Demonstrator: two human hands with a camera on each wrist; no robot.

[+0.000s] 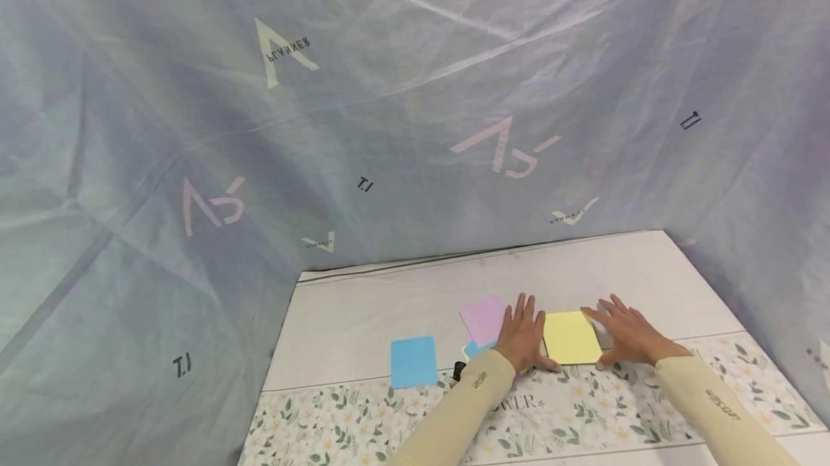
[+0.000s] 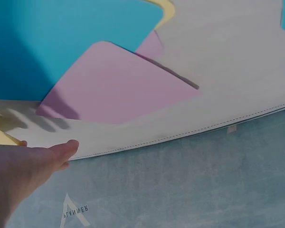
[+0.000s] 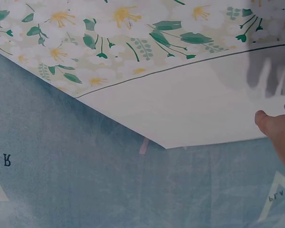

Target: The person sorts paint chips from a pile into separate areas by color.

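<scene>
A yellow square sheet (image 1: 572,338) lies flat on the table between both hands. My left hand (image 1: 524,336) is at its left edge, fingers spread and fairly straight, thumb by the near left corner. At the sheet's right side is my right hand (image 1: 632,336), its fingers extended and its thumb by the near right corner. Whether the fingertips press the sheet or the table, I cannot tell. Left of the left hand, a pink sheet (image 1: 485,318) overlaps a blue sheet (image 2: 71,42), with a yellow edge (image 2: 167,12) showing beneath. The left forearm partly hides this group.
A separate blue square (image 1: 413,363) lies farther left. A small black object (image 1: 459,371) shows beside the left sleeve. The table cover (image 1: 363,307) is white with a floral band (image 1: 337,415). Grey-blue printed cloth (image 1: 415,91) hangs behind and at both sides.
</scene>
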